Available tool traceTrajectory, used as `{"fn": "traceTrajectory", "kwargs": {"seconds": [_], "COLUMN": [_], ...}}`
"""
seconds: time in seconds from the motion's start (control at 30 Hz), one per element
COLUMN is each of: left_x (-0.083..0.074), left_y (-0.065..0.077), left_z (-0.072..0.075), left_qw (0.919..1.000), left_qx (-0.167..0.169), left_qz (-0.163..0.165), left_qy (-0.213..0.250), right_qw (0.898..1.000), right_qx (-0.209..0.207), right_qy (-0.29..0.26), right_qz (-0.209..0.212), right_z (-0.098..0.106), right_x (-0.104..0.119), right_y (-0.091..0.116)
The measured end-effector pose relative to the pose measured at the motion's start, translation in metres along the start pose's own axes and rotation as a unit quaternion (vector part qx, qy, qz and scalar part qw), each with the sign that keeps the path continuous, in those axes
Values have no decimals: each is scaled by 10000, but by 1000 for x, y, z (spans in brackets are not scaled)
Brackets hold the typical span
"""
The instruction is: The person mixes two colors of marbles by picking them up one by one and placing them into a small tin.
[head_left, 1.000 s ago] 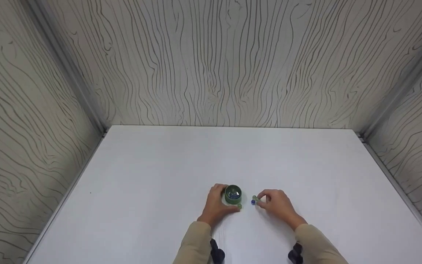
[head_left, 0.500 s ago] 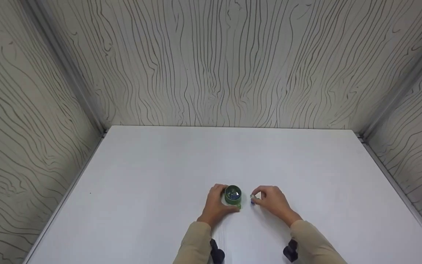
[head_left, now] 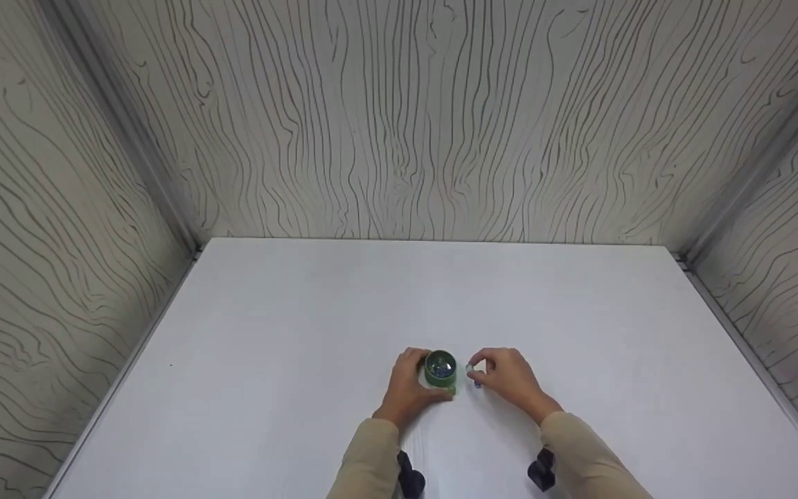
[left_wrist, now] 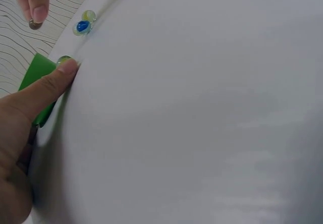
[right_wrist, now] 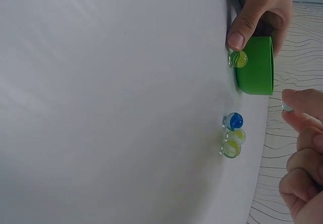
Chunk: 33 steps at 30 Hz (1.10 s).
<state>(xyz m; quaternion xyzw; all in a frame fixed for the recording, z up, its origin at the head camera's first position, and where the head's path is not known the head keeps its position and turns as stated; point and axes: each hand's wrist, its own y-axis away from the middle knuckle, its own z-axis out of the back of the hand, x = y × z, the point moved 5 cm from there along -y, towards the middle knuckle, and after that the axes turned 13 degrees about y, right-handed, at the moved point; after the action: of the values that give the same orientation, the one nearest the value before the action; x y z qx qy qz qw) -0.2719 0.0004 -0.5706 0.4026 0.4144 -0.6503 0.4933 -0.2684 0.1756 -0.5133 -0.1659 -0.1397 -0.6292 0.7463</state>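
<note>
My left hand (head_left: 407, 391) holds a green cup (head_left: 440, 380) that stands upright on the white table; glassy bluish shapes show inside it. In the right wrist view, the left thumb's tip is against a yellow-green marble (right_wrist: 238, 59) beside the cup (right_wrist: 255, 72). Just right of the cup, my right hand (head_left: 515, 378) pinches a pale marble (right_wrist: 286, 106) between thumb and index finger, raised off the table. Below that hand lie a blue marble (right_wrist: 234, 121) and two yellowish clear marbles (right_wrist: 231, 149), close together. The head view mostly hides these behind the right fingers.
The white table (head_left: 288, 333) stretches around both hands. Wood-grain patterned panels (head_left: 399, 125) rise at its back and along both sides. A dark wrist device (head_left: 411, 478) sits by each sleeve.
My right hand has picked up a marble from the small cluster and moved left and slightly away, towards the cup. The left hand and the cup have stayed put.
</note>
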Motion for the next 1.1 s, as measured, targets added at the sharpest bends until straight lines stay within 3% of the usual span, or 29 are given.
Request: {"fn": "traceTrajectory", "kwargs": {"seconds": [0.6, 1.1], "left_x": [-1, 0], "left_y": [1, 1], "left_z": [0, 1], "left_qw": [9999, 10000], "left_qx": [-18, -14], "left_qz": [99, -3], "left_qy": [49, 9], "right_qw": [10000, 10000], "right_qx": [53, 27], "right_qy": [-51, 5], "right_qz": [38, 30], "right_z": [1, -5], "right_x": [7, 13], "right_y": [-4, -10]}}
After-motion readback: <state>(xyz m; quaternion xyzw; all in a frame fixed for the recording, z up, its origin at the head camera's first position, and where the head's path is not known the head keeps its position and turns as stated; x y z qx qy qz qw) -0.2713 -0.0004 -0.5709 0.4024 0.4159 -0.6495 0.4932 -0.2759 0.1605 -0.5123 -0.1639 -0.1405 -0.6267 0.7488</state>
